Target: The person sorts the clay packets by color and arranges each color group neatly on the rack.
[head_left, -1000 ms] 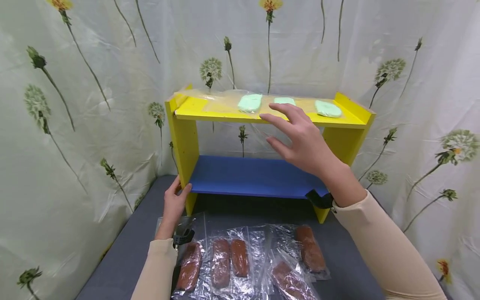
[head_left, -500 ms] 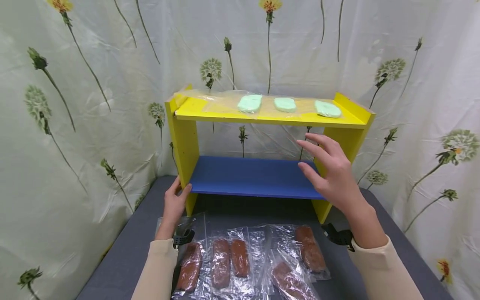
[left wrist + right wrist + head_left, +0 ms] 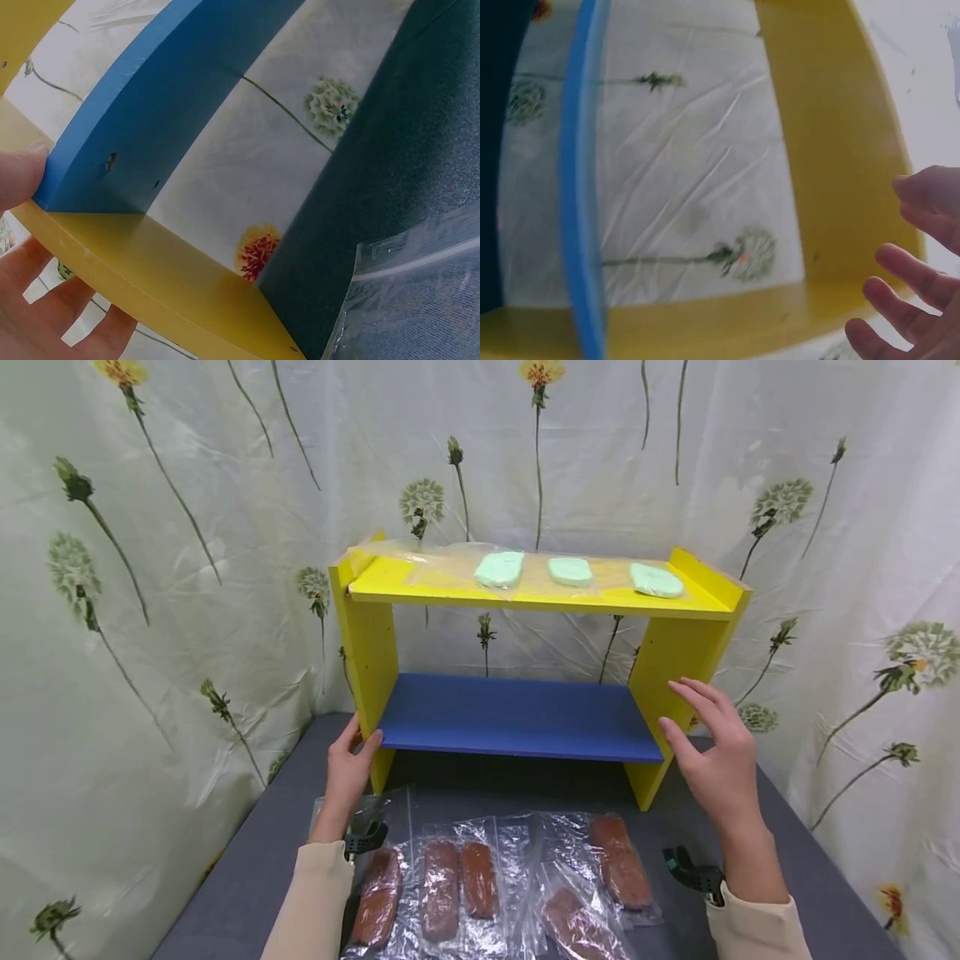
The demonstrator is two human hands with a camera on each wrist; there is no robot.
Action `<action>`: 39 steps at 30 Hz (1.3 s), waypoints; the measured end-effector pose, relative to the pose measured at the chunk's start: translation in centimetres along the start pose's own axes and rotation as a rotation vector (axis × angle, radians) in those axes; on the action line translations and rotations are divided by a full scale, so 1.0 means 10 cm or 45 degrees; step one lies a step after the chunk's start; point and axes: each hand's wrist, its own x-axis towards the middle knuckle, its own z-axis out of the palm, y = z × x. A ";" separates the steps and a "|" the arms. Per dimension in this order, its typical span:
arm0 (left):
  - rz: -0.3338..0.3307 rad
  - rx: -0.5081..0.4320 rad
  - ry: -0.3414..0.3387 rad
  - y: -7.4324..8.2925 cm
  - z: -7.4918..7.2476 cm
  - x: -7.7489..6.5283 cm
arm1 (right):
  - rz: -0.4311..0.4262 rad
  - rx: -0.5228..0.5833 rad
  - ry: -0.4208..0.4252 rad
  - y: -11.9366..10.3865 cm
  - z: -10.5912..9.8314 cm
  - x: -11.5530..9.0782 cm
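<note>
A small shelf unit has yellow side panels (image 3: 367,664), a yellow top board (image 3: 450,597) and a blue lower board (image 3: 517,714). My left hand (image 3: 348,768) holds its left panel at the height of the blue board. In the left wrist view the thumb (image 3: 21,174) lies at the blue board's corner, while the other fingers (image 3: 71,296) are spread along the panel's outer side. Beside the front edge of the right panel (image 3: 671,668), my right hand (image 3: 720,756) hovers with nothing in it, fingers apart and gently bent.
On the top board lie three pale green slabs (image 3: 500,569) in clear plastic. Several reddish-brown slabs (image 3: 441,889) in clear zip bags lie on the dark grey tabletop (image 3: 247,877) before the unit. A curtain with dandelion prints (image 3: 187,652) hangs behind and at both sides.
My right hand has come down and to the right, from in front of the top board to beside the right panel. The left hand keeps its hold, and the shelf unit stays put.
</note>
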 end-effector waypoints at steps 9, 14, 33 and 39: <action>0.046 0.034 -0.002 -0.06 0.01 0.01 | 0.202 -0.041 0.154 0.37 -0.06 -0.13; 0.019 0.031 -0.009 0.05 0.00 0.04 | 0.280 -0.070 0.190 0.54 -0.01 -0.17; -0.014 0.009 -0.025 0.35 -0.01 -0.12 | 0.481 -0.123 -0.014 0.93 0.41 -0.44; 0.024 0.060 0.058 0.14 0.04 -0.05 | 0.551 -0.150 -0.022 0.97 0.48 -0.53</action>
